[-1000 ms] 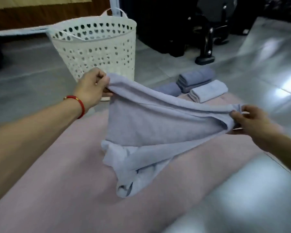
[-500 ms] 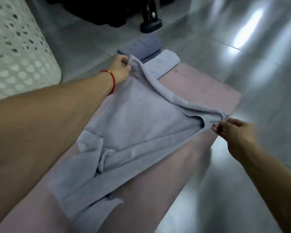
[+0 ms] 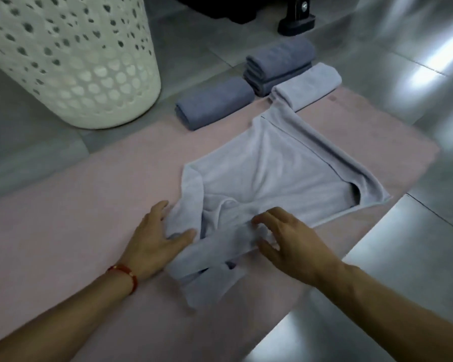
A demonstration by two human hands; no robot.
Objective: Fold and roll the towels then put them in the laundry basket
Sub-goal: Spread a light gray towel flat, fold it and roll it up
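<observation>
Two hands: we see both down on the loose towel [image 3: 267, 173], at its near, bunched end.
Left hand [image 3: 152, 239]: we see it flat at the towel's near-left corner, fingers [image 3: 158, 209] straight and spread, thumb lying over a fold of cloth; wrist carries a red bracelet [image 3: 124, 273].
Right hand [image 3: 290, 239]: we see it on the crumpled band of cloth at the near edge, fingers [image 3: 263, 218] bent with tips on the fabric, thumb apart below; we cannot tell if cloth is pinched.
Loose towel: pale lilac, we see it spread unevenly on the pink mat [image 3: 63, 218], far edge turned over in a long flap, right corner lifted open, near end wrinkled and overlapping itself.
Pink mat: we see it lying on the grey tiled floor [image 3: 416, 244].
Finished towels: we see a pale rolled towel [image 3: 306, 86] at the mat's far edge, touching the loose towel's far corner; a dark folded stack [image 3: 279, 62] just behind it; a dark rolled towel [image 3: 215, 101] beside the stack on the left.
Laundry basket [image 3: 71, 61]: white, perforated, we see it standing on the floor at far left, apart from the towels; inside not visible.
Background: we see a black stand base [image 3: 296, 20] on the floor beyond the stack.
</observation>
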